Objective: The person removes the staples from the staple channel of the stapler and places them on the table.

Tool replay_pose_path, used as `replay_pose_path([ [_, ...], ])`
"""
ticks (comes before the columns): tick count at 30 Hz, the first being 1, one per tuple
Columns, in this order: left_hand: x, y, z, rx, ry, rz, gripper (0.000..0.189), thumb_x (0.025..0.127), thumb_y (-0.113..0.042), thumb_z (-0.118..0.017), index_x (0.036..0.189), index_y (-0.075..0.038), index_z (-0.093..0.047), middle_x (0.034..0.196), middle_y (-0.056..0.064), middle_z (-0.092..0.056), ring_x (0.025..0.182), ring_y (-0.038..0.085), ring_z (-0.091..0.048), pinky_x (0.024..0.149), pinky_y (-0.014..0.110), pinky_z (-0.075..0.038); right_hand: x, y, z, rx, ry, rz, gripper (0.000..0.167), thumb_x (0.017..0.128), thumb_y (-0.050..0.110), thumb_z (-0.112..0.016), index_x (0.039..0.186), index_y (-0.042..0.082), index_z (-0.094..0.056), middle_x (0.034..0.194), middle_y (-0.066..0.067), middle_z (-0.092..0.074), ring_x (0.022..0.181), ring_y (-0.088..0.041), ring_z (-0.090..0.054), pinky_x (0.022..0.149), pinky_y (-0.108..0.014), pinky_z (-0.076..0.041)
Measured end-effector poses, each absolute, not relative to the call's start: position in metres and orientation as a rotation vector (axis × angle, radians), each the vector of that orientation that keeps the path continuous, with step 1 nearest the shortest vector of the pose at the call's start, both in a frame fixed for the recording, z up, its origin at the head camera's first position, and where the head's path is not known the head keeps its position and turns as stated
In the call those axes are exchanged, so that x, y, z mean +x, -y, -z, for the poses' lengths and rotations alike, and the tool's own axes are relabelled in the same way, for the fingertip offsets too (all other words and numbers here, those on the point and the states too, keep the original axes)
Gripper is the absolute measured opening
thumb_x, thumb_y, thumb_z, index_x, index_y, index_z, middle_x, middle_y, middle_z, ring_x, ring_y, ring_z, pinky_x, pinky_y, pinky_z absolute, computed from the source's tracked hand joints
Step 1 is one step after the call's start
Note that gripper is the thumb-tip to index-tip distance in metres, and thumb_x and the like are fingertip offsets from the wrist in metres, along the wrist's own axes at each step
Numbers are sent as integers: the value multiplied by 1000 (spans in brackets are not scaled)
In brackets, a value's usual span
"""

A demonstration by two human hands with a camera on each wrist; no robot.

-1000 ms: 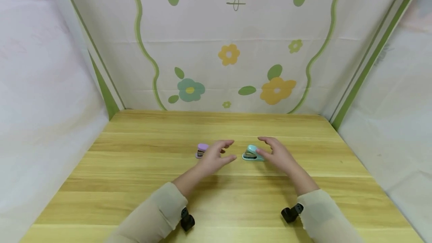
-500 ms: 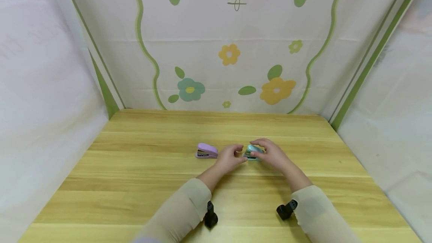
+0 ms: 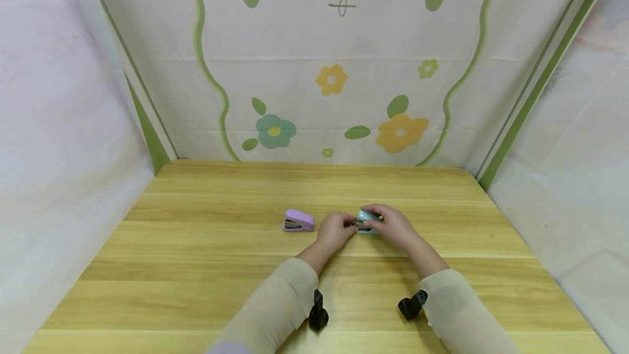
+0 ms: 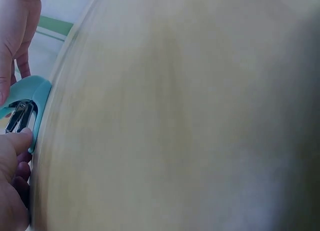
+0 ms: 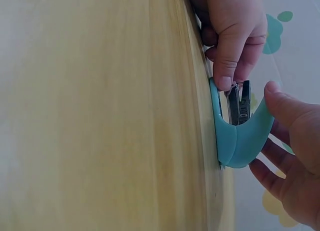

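A small teal stapler [image 3: 367, 216] sits on the table between the two hands, its front end toward the left. My right hand [image 3: 395, 228] holds its top cover, thumb on the near side and fingers on the far side. Thumb and fingers of my left hand [image 3: 335, 230] pinch the stapler's front end. In the right wrist view, the left thumb [image 5: 225, 81] lies at the tip of the base, beside the dark metal staple channel [image 5: 239, 103]. The left wrist view shows the teal cover [image 4: 32, 88] raised from the base; the left fingers partly hide the front.
A purple stapler [image 3: 298, 220] stands on the wooden table [image 3: 196, 266], just left of my left hand. A white flowered cloth [image 3: 295, 31] hangs behind the table, and pale cloth walls rise at both sides. Black wrist cameras sit at both cuffs.
My left hand has moved right, away from the purple stapler, to the front of the teal stapler and now pinches it. My right hand has closed in around the teal stapler's cover.
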State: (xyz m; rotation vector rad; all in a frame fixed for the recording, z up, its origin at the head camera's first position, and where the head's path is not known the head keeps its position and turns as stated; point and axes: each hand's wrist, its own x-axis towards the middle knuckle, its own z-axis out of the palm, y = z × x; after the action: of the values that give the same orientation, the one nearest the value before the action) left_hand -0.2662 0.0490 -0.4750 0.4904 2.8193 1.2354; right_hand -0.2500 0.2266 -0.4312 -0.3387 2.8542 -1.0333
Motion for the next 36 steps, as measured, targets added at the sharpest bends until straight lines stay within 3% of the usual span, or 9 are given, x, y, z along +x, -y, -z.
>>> replay_pose_path([
  [11, -268, -50, 479, 408, -2826, -1250, 23, 90, -26, -71, 109, -13, -75, 109, 1, -75, 105, 18, -68, 91, 35, -54, -251, -225, 429, -340, -2846, 1035, 46, 95, 23, -65, 139, 14, -56, 139, -13, -57, 125, -32, -55, 100, -51, -47],
  [21, -268, -50, 478, 394, -2838, -1257, 21, 90, -26, -72, 106, -14, -76, 106, 0, -75, 101, 17, -68, 88, 34, -55, -247, -229, 427, -287, -2840, 1125, 39, 100, 20, -58, 138, 12, -52, 132, -14, -59, 124, -35, -55, 99, -51, -49],
  [29, -267, -50, 478, 423, -2863, -1214, 21, 90, -27, -72, 107, -14, -76, 104, -1, -74, 100, 17, -68, 89, 34, -54, -244, -240, 434, -339, -2794, 1223, 43, 102, 22, -54, 143, 16, -48, 143, -18, -49, 130, -41, -48, 102, -56, -46],
  [36, -267, -50, 479, 396, -2850, -1226, 21, 90, -28, -72, 107, -16, -76, 105, -2, -74, 100, 17, -68, 89, 34, -54, -246, -250, 439, -228, -2782, 1352, 41, 100, 27, -56, 139, 13, -52, 135, -14, -57, 124, -35, -52, 98, -50, -48],
])
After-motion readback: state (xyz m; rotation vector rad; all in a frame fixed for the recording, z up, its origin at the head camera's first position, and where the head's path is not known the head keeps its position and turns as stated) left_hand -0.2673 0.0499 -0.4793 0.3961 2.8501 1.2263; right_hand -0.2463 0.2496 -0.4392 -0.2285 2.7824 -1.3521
